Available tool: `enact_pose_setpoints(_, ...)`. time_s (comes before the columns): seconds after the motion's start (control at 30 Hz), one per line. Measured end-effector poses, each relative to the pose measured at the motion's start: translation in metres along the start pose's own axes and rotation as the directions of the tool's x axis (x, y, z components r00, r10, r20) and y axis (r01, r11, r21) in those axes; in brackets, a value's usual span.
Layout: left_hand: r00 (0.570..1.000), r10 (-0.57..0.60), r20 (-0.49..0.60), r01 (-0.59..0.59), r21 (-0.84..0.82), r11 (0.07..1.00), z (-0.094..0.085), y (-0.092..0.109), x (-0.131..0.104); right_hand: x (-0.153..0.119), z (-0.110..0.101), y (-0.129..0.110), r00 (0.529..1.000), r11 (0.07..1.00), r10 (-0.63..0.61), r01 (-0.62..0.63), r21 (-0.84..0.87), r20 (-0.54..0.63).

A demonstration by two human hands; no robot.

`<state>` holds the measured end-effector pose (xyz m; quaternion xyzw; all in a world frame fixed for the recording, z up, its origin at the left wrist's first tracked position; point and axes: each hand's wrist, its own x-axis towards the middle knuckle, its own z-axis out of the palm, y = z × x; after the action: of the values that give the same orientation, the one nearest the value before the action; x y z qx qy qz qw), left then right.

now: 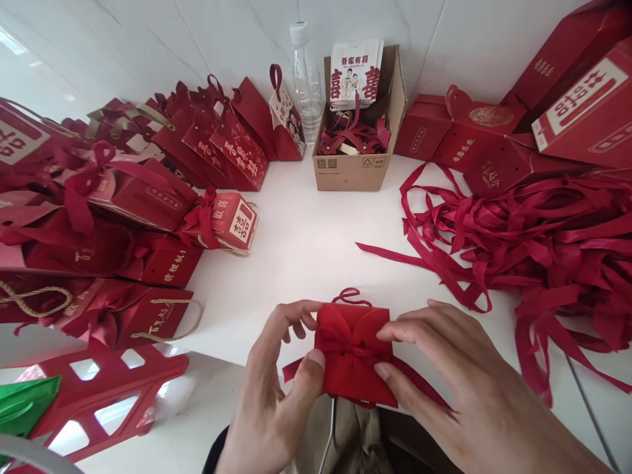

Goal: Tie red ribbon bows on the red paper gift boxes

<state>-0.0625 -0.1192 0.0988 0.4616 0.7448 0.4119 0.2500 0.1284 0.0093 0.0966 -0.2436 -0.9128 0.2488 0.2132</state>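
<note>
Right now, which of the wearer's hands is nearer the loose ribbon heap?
Right. The right hand, at the red box's right side, is just this side of the loose ribbon heap; the left hand is farther, at the box's left side.

You have one left hand (276, 398), one right hand (464, 375), one held red box (353, 322), one bottle (307, 85), one cardboard carton (348, 174), one ribbon heap (548, 227); other boxes (160, 260) overlap beyond counting.
</note>
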Motion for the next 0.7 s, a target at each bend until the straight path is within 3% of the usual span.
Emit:
enact_pose_setpoints(0.27, 0.997, -0.007, -0.073, 0.002, -0.068, 0.998, 0.012, 0.003, 0.004, -0.007, -0.008, 0.004, 0.996, 0.998, 0.066, -0.067, 0.015, 0.061)
enact_pose_setpoints(0.43, 0.985, -0.093, -0.147, 0.094, -0.006, 0.996, 0.02, 0.002, 0.003, -0.004, -0.007, 0.007, 0.997, 0.997, 0.079, -0.079, -0.006, 0.025)
enact_pose_setpoints(0.7, 0.995, 0.075, -0.061, -0.071, 0.06, 0.996, 0.015, 0.013, 0.0, -0.002, -0.008, 0.006, 0.997, 0.997, 0.077, -0.077, 0.03, 0.022)
